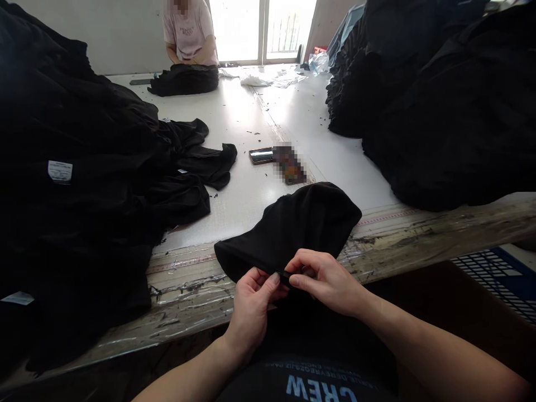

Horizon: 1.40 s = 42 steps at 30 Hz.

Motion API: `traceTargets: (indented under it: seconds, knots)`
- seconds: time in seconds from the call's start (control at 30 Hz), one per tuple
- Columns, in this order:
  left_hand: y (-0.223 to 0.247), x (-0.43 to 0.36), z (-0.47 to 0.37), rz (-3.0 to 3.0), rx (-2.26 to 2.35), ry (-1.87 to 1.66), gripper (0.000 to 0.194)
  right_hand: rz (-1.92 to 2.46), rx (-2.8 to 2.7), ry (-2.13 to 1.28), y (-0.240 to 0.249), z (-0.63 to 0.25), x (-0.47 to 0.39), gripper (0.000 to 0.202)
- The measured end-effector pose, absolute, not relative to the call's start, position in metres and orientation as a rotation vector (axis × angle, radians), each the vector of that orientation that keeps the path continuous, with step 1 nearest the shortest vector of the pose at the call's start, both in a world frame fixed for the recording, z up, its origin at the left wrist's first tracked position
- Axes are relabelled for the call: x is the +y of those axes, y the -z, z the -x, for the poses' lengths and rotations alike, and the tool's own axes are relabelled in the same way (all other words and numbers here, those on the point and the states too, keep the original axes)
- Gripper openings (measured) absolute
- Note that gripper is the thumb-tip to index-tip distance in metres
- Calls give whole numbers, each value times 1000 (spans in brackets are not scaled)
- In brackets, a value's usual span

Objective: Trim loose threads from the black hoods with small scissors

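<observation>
- Over the near edge of the counter (247, 215) lies the black cloth (310, 218), spread toward the far side, its near part gathered up at the wearer's body.
- On the cloth's near edge, the left hand (254, 304) is clamped, thumb and fingers pinched together on the fabric.
- Just beside it, the right hand (329, 279) is also closed on the cloth, thumb against forefinger; whether something small sits in its curled fingers cannot be told.
- Below the hands, the wearer's dark shirt (320, 388) shows pale lettering that includes "CREW", upside down.
- Beyond the cloth, a phone (261, 156) lies flat, touching a blurred patch whose content cannot be made out.
- Along the counter's near edge runs a measuring strip (180, 264), under worn clear film.
- To the left rises a big black heap (104, 134) with pale labels (60, 172), its loose ends trailing toward the middle.
- To the right stands another dark pile (444, 123), well apart from the cloth.
- Below that pile, under the counter's level, is a blue crate (498, 279).
- At the far end, a co-worker (190, 33) leans over a black stack (188, 79); white sheets (262, 77) lie beside it, before a bright window (240, 28).
</observation>
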<state>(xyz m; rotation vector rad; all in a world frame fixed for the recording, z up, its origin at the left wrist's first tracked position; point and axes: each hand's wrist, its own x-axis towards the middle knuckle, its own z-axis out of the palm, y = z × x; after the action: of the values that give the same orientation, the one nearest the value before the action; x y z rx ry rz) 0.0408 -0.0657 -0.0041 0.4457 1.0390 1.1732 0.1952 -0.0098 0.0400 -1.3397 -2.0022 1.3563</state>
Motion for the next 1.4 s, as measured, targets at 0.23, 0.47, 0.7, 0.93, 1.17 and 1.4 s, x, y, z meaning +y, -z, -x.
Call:
traceTargets:
  seconds: [0.23, 0.47, 0.7, 0.93, 1.17, 1.4]
  knots:
    - [5, -66, -40, -436, 1051, -1183, 18, 1281, -2081, -1195, -36, -197, -10, 5]
    - [10, -68, -44, -483, 1056, -1187, 19, 1226, -2220, -1095, -42, -191, -7, 7]
    - [12, -68, -45, -438, 1052, -1160, 20, 1255, -2220, -1107, -42, -189, -4, 3]
    - [5, -63, -41, -407, 1039, -1157, 21, 1338, -2108, -1265, -38, -191, -3, 6]
    - [11, -66, -43, -425, 1043, -1144, 19, 1259, -2194, -1149, -41, -184, 0, 6]
    - [6, -65, -42, -404, 1050, -1127, 23, 1289, -2154, -1251, -40, -186, 1, 6]
